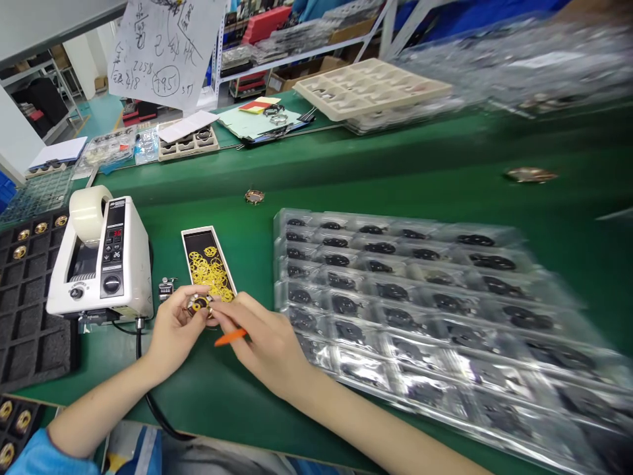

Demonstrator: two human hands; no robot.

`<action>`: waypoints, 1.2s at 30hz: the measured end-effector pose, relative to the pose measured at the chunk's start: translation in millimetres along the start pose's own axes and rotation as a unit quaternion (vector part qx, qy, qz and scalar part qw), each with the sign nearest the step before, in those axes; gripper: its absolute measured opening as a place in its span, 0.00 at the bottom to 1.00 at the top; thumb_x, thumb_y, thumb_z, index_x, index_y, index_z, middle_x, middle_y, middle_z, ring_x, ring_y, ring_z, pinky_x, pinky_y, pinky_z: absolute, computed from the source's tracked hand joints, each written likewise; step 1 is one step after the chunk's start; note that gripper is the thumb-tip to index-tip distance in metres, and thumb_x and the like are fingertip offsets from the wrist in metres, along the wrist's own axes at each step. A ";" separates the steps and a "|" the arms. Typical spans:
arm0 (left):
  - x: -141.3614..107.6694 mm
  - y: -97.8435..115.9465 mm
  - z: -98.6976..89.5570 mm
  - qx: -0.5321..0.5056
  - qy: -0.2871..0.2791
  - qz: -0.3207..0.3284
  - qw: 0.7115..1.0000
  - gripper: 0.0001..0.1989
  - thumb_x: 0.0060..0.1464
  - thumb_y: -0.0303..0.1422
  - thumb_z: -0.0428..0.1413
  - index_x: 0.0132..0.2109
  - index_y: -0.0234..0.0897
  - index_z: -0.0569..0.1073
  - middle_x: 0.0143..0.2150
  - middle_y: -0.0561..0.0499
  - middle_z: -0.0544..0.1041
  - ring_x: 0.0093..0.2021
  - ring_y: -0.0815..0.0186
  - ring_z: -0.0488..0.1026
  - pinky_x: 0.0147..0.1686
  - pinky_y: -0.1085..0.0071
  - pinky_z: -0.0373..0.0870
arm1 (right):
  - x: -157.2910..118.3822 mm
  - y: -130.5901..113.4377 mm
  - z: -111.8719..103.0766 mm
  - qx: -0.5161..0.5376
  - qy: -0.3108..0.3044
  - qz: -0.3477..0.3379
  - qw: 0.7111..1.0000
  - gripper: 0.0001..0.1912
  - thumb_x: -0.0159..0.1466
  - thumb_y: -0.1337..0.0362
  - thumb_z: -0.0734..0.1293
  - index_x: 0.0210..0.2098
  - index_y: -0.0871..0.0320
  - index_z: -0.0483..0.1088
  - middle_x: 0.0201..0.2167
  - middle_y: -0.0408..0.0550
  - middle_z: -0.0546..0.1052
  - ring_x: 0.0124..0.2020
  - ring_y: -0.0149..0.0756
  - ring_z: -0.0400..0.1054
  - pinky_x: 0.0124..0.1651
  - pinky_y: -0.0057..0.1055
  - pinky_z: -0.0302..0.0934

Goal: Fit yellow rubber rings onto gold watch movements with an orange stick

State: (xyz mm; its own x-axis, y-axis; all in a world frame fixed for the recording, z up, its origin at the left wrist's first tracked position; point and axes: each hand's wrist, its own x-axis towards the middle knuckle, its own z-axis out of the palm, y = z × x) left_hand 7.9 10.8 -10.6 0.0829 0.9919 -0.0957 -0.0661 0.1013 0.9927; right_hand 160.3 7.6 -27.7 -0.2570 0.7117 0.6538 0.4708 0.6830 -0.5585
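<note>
My left hand (pixel 171 330) is closed, its fingertips pinching a small round metal watch case (pixel 200 304) with a yellow ring in it. My right hand (pixel 271 346) grips a thin tool with an orange handle (pixel 230 338). Its fingertips meet the right side of the case, and the tool's tip is hidden. Just beyond both hands lies a narrow white box (pixel 200 240) with a dark bottom. A heap of thin yellow rings (pixel 210 270) fills its near part. A small tally counter (pixel 167 288) sits by my left hand.
A white tape dispenser (pixel 126 247) stands left, its black cable (pixel 140 356) running towards me. Behind it is a black compartment tray (pixel 30 316). Clear trays of black parts (pixel 341 303) cover the right. Loose round metal pieces (pixel 254 196) lie farther back, below a beige tray (pixel 370 86).
</note>
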 end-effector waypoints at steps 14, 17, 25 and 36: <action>-19.6 -17.8 10.4 0.151 0.008 0.096 0.984 0.22 0.52 0.21 0.54 0.54 0.41 0.72 0.54 0.47 0.76 0.49 0.60 0.76 0.50 0.66 0.71 | 6.3 4.0 12.3 0.090 -0.007 0.185 0.979 0.07 0.61 0.68 0.61 0.30 0.55 0.70 0.26 0.43 0.73 0.22 0.31 0.64 0.24 0.26 0.60; -16.3 -17.7 8.2 0.145 0.003 0.096 0.985 0.21 0.53 0.22 0.54 0.54 0.41 0.71 0.53 0.47 0.76 0.48 0.60 0.76 0.50 0.67 0.71 | 11.6 -0.3 8.4 0.158 -0.018 0.219 0.963 0.07 0.57 0.67 0.62 0.23 0.56 0.66 0.20 0.40 0.66 0.19 0.28 0.56 0.22 0.25 0.54; 3.0 -11.9 -10.9 0.079 0.060 0.060 0.993 0.19 0.54 0.24 0.54 0.53 0.39 0.70 0.54 0.46 0.74 0.49 0.62 0.75 0.50 0.68 0.72 | 21.5 25.1 -8.7 0.214 -0.147 0.348 0.901 0.15 0.56 0.56 0.64 0.19 0.56 0.59 0.16 0.38 0.58 0.18 0.27 0.50 0.22 0.26 0.46; 6.0 -8.9 -17.5 0.042 0.066 0.070 0.994 0.20 0.50 0.27 0.58 0.51 0.35 0.69 0.53 0.42 0.75 0.51 0.57 0.76 0.52 0.64 0.73 | 28.5 50.7 -86.2 -0.129 -0.062 0.215 0.966 0.11 0.64 0.62 0.61 0.26 0.57 0.65 0.22 0.43 0.68 0.23 0.32 0.60 0.26 0.27 0.49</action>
State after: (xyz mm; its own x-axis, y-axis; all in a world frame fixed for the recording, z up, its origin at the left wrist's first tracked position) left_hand -8.5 17.2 -21.4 -0.0520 0.9978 0.0413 0.0168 -0.0405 0.9990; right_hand 249.6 48.4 6.6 -0.0831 0.9454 0.3152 0.7470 0.2685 -0.6083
